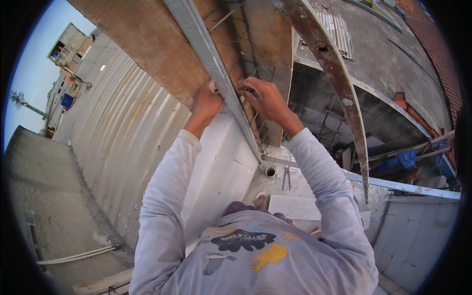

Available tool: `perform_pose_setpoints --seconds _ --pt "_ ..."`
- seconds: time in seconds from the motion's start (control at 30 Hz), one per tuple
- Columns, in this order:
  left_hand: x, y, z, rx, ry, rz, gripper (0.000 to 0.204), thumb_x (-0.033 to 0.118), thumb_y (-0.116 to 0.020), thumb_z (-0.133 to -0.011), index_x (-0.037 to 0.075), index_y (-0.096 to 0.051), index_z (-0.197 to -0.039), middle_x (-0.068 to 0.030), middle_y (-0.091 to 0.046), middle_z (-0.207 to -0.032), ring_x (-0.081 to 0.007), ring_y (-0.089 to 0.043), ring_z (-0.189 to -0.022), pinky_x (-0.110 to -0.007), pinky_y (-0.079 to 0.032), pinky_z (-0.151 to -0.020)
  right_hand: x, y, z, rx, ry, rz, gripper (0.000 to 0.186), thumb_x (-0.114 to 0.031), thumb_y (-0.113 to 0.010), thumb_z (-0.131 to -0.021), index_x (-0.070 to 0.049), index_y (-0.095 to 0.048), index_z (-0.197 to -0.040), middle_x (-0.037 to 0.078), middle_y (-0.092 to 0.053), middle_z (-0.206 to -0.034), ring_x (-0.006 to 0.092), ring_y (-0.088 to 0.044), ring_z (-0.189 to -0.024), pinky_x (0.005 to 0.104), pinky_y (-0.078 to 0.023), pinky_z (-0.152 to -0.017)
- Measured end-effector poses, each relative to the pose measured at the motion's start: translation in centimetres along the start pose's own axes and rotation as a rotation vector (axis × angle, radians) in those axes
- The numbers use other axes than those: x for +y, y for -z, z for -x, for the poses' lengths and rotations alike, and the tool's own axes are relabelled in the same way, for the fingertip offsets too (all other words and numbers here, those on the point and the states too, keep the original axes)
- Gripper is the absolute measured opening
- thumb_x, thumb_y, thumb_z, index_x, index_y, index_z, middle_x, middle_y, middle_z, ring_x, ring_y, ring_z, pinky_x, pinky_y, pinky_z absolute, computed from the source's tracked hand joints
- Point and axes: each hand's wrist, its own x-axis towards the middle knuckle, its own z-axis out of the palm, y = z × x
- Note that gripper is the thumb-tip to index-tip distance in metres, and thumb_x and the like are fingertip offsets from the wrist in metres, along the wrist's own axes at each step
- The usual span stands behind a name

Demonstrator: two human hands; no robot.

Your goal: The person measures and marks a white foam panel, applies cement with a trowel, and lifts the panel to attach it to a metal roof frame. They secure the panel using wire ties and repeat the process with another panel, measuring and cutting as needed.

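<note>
A grey metal channel runs slanting from the top middle down past both hands. My left hand is at its left edge, beside the lower end of a brown plywood board. Its fingers are curled, and what they hold is hidden. On the other side of the channel, my right hand is closed, with bent fingers and thumb close to the metal. Anything in that pinch is too small to make out. Steel reinforcing bars lie between the plywood board and a second plywood panel.
A rusty curved steel strip arches down on the right. Corrugated roofing spreads out at left. Below are a white block wall, an open pipe end, a pale slab and a metal bar.
</note>
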Motion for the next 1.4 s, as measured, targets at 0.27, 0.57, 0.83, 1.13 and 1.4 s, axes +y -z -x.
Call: perform_pose_setpoints --seconds 0.27,0.57,0.83,1.13,1.4 --pt "2.6 -0.7 2.2 -0.035 0.093 0.234 0.026 0.003 -0.058 -0.098 -0.003 -0.062 -0.123 -0.0102 -0.068 -0.114 -0.0152 -0.065 -0.099 -0.031 -0.051 -0.086 -1.1 0.2 -0.8 -0.058 -0.015 -0.113 0.02 -0.005 -0.074 -0.089 0.0 -0.069 -0.108 0.016 -0.073 -0.106 0.036 -0.071 -0.097 0.0392 -0.055 -0.085" --pt "1.8 0.0 1.2 0.026 0.01 0.1 0.028 0.008 -0.054 -0.101 -0.004 -0.066 -0.124 -0.0111 -0.071 -0.115 -0.0151 -0.063 -0.098 -0.03 -0.049 -0.088 -1.2 0.5 -1.4 -0.167 -0.194 -0.112 0.023 -0.007 -0.075 -0.089 -0.001 -0.07 -0.111 0.015 -0.074 -0.106 0.0308 -0.073 -0.096 0.0358 -0.055 -0.085" --pt "2.9 0.4 -1.0 -0.058 -0.104 0.251 0.034 0.018 -0.041 -0.109 -0.002 -0.062 -0.126 -0.0117 -0.069 -0.115 -0.0209 -0.068 -0.098 -0.033 -0.056 -0.09 -1.3 -1.2 -2.3 -0.033 -0.347 -0.221 0.019 -0.01 -0.075 -0.091 0.002 -0.067 -0.105 0.018 -0.075 -0.102 0.0255 -0.075 -0.093 0.037 -0.057 -0.083" --pt "5.0 1.0 -1.7 -0.354 -0.082 0.529 0.044 0.029 -0.038 -0.11 -0.003 -0.051 -0.138 -0.0183 -0.065 -0.13 -0.0283 -0.067 -0.113 -0.037 -0.054 -0.101 -0.3 -4.1 -2.8 0.07 -0.446 -0.089 0.025 -0.008 -0.074 -0.083 0.003 -0.072 -0.106 0.017 -0.077 -0.091 0.0268 -0.077 -0.087 0.0379 -0.058 -0.079" --pt "6.3 2.7 3.3 -0.043 -0.11 0.136 0.056 0.035 -0.048 -0.107 -0.003 -0.046 -0.149 -0.0157 -0.065 -0.134 -0.026 -0.067 -0.115 -0.037 -0.051 -0.1 -1.5 -3.6 -3.9 0.051 -0.397 0.121 0.026 -0.006 -0.074 -0.082 -0.001 -0.074 -0.107 0.022 -0.075 -0.099 0.034 -0.075 -0.096 0.0422 -0.056 -0.083"
